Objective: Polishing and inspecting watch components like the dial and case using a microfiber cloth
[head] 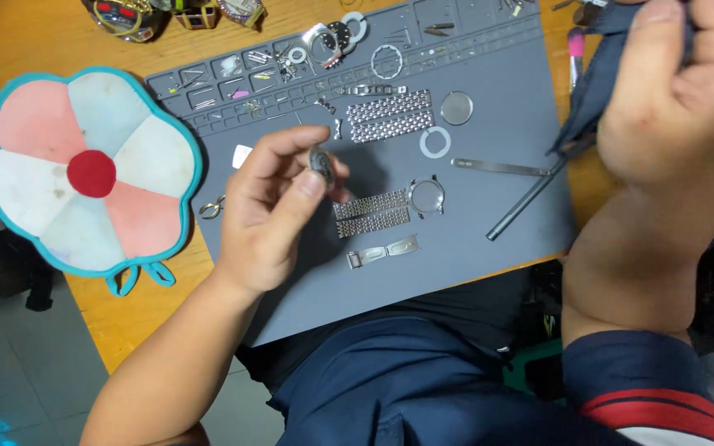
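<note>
Head view. The left hand [268, 216] pinches a small round metal watch case [321, 164] edge-on between thumb and fingertips, its shiny rim catching light above the grey rubbery work mat [489, 99]. The right hand [678, 91], raised at upper right, is clenched around a dark blue cloth [592, 87] that hangs in soft folds. Just right of the left hand lie two ribbed steel bracelet sections [372, 213] and a round glass-fronted bezel [427, 196]. Left of that hand rests a flower-shaped padded mat in pink, white and teal with a red centre [91, 169], on the wooden tabletop [35, 33].
</note>
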